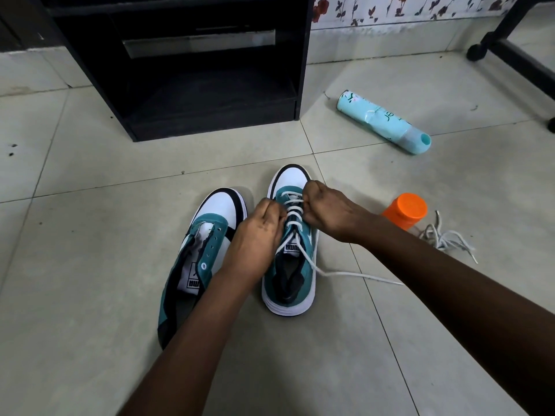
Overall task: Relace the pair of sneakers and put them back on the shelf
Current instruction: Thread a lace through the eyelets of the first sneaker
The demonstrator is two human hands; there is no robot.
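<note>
— On the floor tiles (90, 340), near me, what did you have?

— I had both hands on the right sneaker (289, 250): left hand (255, 232) and right hand (327, 210) each curled and pinching the white lace (292, 217) at its far crossings. One lace end trailed loose to the right.

— And the risk?

— I judged uneven pulling could leave slack rows or drag that loose end out of its eyelet. The left sneaker (201, 259) stood unlaced just beside it, its spare lace (447, 238) well apart by the orange-capped bottle (405, 210). The black shelf (180, 70) waited at the far side.
</note>
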